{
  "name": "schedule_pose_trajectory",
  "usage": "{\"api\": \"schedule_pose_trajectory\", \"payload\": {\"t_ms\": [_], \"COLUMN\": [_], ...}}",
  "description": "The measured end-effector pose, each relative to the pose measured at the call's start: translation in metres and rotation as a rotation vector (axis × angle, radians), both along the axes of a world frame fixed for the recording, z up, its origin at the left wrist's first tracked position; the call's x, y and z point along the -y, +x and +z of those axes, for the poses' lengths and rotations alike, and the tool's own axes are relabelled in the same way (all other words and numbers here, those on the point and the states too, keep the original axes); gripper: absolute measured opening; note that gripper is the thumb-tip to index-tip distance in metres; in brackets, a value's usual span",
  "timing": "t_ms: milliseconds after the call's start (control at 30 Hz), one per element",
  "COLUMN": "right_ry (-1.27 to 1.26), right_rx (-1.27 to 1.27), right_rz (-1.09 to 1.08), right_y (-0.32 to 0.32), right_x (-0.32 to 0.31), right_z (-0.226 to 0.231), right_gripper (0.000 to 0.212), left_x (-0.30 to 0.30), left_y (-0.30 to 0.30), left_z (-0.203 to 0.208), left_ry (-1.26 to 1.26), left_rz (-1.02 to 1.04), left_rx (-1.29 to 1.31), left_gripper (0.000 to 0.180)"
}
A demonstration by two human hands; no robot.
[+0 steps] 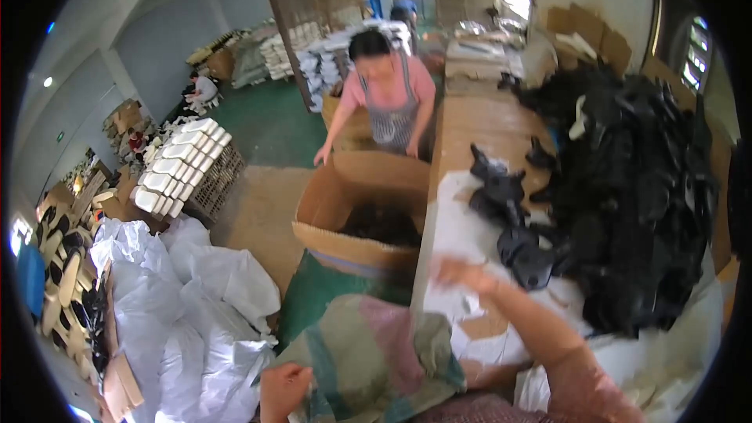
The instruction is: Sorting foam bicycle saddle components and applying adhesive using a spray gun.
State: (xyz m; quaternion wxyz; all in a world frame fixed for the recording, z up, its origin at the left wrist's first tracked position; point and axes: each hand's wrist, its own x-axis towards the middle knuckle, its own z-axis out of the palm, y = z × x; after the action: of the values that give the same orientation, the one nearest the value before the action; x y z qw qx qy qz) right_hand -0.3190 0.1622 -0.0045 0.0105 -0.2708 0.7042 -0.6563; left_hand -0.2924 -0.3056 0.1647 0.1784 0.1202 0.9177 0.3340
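My left hand [285, 385] is closed, its fingers curled at the left edge of a green woven cloth [345, 348] with teal and dull pink patches. The cloth lies across my lap; whether the fingers grip it is hidden. My right hand [464, 276] is smeared by motion above the near left edge of the worktable [448, 305], with nothing visible in it. Just beyond it lie several black molded pieces [526, 257], beside a large heap of black pieces [650, 188] on the table's right side.
A co-worker [388, 98] stands behind a large open cardboard box [360, 243] with dark contents [381, 223]. White plastic bags [188, 321] bulge at the left. Farther off are stacked white pieces [184, 160] on a crate. Light-and-dark pieces [66, 266] are heaped at far left.
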Motion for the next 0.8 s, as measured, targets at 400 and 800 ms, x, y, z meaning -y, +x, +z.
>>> {"api": "schedule_pose_trajectory", "payload": {"t_ms": [400, 800], "right_ry": [-0.002, 0.0], "right_rx": [1.044, 1.012], "right_rz": [-0.379, -0.544], "right_y": [0.184, 0.188], "right_x": [0.015, 0.053], "right_z": [-0.052, -0.03], "right_gripper": [0.035, 0.032], "left_x": [-0.057, -0.057], "left_y": [-0.012, -0.037], "left_z": [-0.122, -0.159], "left_ry": [0.118, 0.13], "left_rz": [0.049, 0.013], "left_rx": [-0.154, -0.074], "left_gripper": [0.027, 0.028]}}
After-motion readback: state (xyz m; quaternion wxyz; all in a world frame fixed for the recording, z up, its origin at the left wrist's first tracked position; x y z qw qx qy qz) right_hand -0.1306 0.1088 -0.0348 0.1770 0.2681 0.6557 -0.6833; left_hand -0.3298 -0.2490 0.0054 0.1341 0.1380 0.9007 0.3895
